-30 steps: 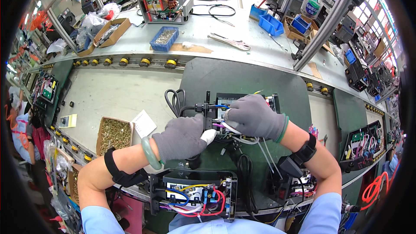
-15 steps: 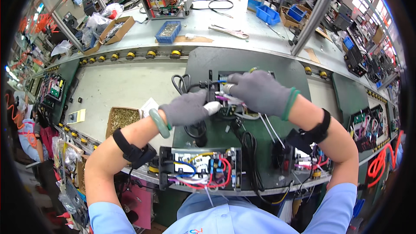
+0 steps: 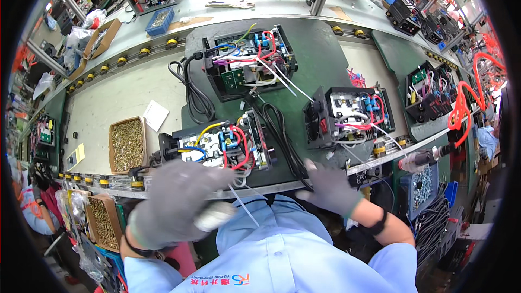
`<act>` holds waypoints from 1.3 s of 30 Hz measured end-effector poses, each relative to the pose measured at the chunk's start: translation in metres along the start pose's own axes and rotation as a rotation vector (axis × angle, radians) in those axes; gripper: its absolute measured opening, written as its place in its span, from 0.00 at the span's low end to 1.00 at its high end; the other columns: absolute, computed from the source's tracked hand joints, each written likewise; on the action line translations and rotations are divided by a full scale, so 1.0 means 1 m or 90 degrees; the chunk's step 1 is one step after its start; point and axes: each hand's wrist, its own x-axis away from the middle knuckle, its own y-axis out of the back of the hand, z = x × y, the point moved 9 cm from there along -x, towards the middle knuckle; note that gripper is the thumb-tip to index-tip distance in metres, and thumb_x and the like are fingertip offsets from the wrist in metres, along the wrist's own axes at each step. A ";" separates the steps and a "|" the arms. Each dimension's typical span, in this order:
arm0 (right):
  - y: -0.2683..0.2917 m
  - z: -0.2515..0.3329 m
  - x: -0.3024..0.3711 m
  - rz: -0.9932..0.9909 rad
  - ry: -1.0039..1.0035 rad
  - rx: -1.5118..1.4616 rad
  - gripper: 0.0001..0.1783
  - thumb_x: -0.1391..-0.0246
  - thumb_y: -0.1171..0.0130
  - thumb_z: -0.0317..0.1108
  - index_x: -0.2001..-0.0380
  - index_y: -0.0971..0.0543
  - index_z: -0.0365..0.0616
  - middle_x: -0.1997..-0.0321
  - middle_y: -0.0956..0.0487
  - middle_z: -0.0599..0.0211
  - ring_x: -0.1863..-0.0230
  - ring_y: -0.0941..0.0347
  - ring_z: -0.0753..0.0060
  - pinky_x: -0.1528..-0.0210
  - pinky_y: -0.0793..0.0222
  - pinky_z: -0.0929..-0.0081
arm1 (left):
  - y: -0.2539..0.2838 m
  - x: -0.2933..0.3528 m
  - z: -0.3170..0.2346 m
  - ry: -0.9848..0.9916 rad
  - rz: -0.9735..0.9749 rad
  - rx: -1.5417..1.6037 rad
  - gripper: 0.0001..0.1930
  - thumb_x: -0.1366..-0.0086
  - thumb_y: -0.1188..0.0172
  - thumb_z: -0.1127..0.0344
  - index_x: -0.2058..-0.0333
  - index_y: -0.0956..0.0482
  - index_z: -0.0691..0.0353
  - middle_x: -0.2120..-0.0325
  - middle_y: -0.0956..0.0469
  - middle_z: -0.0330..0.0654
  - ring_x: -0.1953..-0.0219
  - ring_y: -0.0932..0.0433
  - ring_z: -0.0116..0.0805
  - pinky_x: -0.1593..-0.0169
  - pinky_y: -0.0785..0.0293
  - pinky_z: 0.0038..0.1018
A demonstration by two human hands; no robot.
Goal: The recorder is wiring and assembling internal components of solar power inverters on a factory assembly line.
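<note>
My left hand (image 3: pixel 182 198), in a grey glove, is close to my body at the near edge of the front-left open electrical unit (image 3: pixel 217 149). Motion smears it, and its fingers are hard to make out. My gloved right hand (image 3: pixel 332 190) is at the bench's near edge, fingers apart, holding nothing that I can see. Closest to it are a coiled black power cable (image 3: pixel 282 138) and the right-hand open unit (image 3: pixel 353 111). At the back, a third unit (image 3: pixel 247 59) with red, blue and white wires lies on the green board (image 3: pixel 315 49), untouched.
Left of the board is a cardboard box of small brass-coloured parts (image 3: pixel 127 144) beside a white paper (image 3: pixel 156 115). A powered screwdriver (image 3: pixel 423 158) on a coiled orange hose (image 3: pixel 461 114) is at the right. Another unit (image 3: pixel 431 89) stands beyond. A blue bin (image 3: pixel 160 21) sits across the rollers.
Both hands have left the back unit and come toward my body, one to each side. The view has shifted, exposing that unit's wiring and more of the right side.
</note>
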 end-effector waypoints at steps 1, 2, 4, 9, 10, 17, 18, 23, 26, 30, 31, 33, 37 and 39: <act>-0.022 -0.005 -0.003 -0.007 0.003 0.001 0.37 0.54 0.31 0.49 0.44 0.28 0.43 0.64 0.21 0.57 0.62 0.21 0.49 0.64 0.27 0.57 | -0.020 -0.001 -0.014 -0.002 0.061 0.020 0.19 0.42 0.32 0.52 0.57 0.21 0.56 0.75 0.21 0.38 0.74 0.21 0.40 0.70 0.28 0.34; -0.035 -0.010 -0.008 -0.081 0.015 0.002 0.36 0.55 0.30 0.49 0.44 0.28 0.43 0.63 0.21 0.57 0.62 0.21 0.50 0.63 0.27 0.56 | -0.037 -0.003 -0.025 -0.014 0.050 0.050 0.19 0.41 0.33 0.53 0.56 0.22 0.55 0.74 0.21 0.39 0.73 0.21 0.39 0.70 0.28 0.34; -0.050 -0.014 -0.011 -0.164 0.032 0.003 0.36 0.55 0.30 0.49 0.45 0.27 0.43 0.62 0.21 0.56 0.61 0.21 0.51 0.63 0.27 0.56 | -0.081 -0.004 -0.037 -0.009 0.112 0.072 0.19 0.39 0.35 0.53 0.54 0.22 0.57 0.73 0.20 0.42 0.71 0.20 0.44 0.68 0.27 0.37; -0.040 -0.021 0.001 -0.120 -0.034 -0.308 0.29 0.56 0.31 0.39 0.50 0.25 0.40 0.62 0.19 0.54 0.62 0.20 0.49 0.60 0.25 0.59 | -0.143 0.004 -0.047 -0.019 0.148 0.197 0.19 0.38 0.37 0.58 0.51 0.25 0.58 0.61 0.20 0.46 0.65 0.19 0.49 0.61 0.22 0.39; -0.032 -0.024 0.004 -0.102 -0.076 -0.387 0.29 0.56 0.31 0.37 0.50 0.25 0.40 0.63 0.18 0.54 0.63 0.19 0.50 0.60 0.24 0.61 | -0.146 0.000 -0.049 -0.022 0.141 0.195 0.19 0.38 0.37 0.58 0.51 0.25 0.58 0.61 0.20 0.46 0.65 0.19 0.49 0.61 0.22 0.39; -0.014 -0.019 0.033 0.051 -0.068 -0.491 0.27 0.50 0.35 0.38 0.50 0.30 0.38 0.66 0.18 0.55 0.67 0.19 0.53 0.60 0.25 0.59 | -0.221 -0.017 -0.029 0.070 0.207 -0.098 0.30 0.43 0.39 0.65 0.41 0.33 0.55 0.47 0.28 0.45 0.62 0.18 0.48 0.65 0.20 0.41; -0.006 -0.016 0.047 0.096 -0.024 -0.384 0.27 0.49 0.36 0.39 0.48 0.30 0.39 0.66 0.18 0.54 0.67 0.20 0.47 0.60 0.25 0.57 | -0.234 -0.018 -0.031 0.041 0.257 -0.074 0.29 0.42 0.38 0.63 0.40 0.33 0.55 0.49 0.27 0.44 0.63 0.18 0.48 0.66 0.20 0.39; 0.044 -0.026 0.083 0.143 0.034 -0.006 0.18 0.47 0.36 0.40 0.52 0.22 0.50 0.71 0.20 0.60 0.69 0.20 0.53 0.67 0.26 0.59 | -0.277 -0.014 -0.021 0.102 0.344 -0.146 0.20 0.38 0.37 0.54 0.53 0.29 0.59 0.60 0.26 0.45 0.71 0.17 0.45 0.76 0.24 0.40; 0.108 -0.037 0.076 -0.045 0.117 0.083 0.09 0.49 0.36 0.38 0.63 0.18 0.53 0.77 0.25 0.66 0.74 0.23 0.58 0.72 0.29 0.61 | -0.242 -0.044 -0.019 0.156 0.165 -0.191 0.21 0.38 0.38 0.49 0.61 0.30 0.60 0.67 0.26 0.44 0.78 0.19 0.41 0.82 0.28 0.38; 0.188 -0.032 0.044 -0.243 0.105 0.166 0.08 0.51 0.36 0.34 0.65 0.18 0.49 0.77 0.29 0.64 0.74 0.27 0.59 0.73 0.36 0.60 | -0.183 -0.082 -0.019 0.217 0.096 -0.220 0.23 0.37 0.40 0.43 0.63 0.30 0.59 0.72 0.27 0.42 0.80 0.20 0.38 0.84 0.30 0.36; 0.198 -0.027 0.039 -0.255 0.128 0.182 0.08 0.51 0.36 0.34 0.66 0.19 0.47 0.77 0.29 0.64 0.74 0.29 0.58 0.72 0.38 0.59 | -0.171 -0.087 -0.020 0.227 0.072 -0.216 0.23 0.37 0.40 0.43 0.64 0.30 0.59 0.72 0.26 0.41 0.80 0.21 0.37 0.83 0.29 0.35; 0.224 -0.020 0.041 -0.323 0.157 0.186 0.12 0.54 0.34 0.34 0.64 0.18 0.45 0.76 0.28 0.63 0.74 0.28 0.57 0.72 0.38 0.60 | -0.149 -0.096 -0.024 0.224 0.050 -0.210 0.23 0.37 0.40 0.43 0.64 0.30 0.59 0.72 0.26 0.41 0.81 0.21 0.38 0.82 0.29 0.35; 0.268 -0.002 0.050 -0.448 0.228 0.105 0.16 0.58 0.32 0.31 0.62 0.18 0.41 0.77 0.25 0.62 0.76 0.29 0.58 0.72 0.36 0.63 | -0.082 -0.113 -0.026 0.236 0.002 -0.113 0.21 0.35 0.40 0.45 0.62 0.28 0.57 0.71 0.24 0.43 0.71 0.18 0.44 0.69 0.24 0.38; 0.284 0.001 0.047 -0.493 0.239 0.065 0.16 0.55 0.34 0.29 0.60 0.18 0.38 0.72 0.21 0.59 0.73 0.25 0.59 0.68 0.31 0.65 | -0.046 -0.125 -0.020 0.223 -0.018 -0.074 0.22 0.36 0.39 0.44 0.61 0.25 0.59 0.71 0.21 0.45 0.69 0.17 0.44 0.67 0.23 0.38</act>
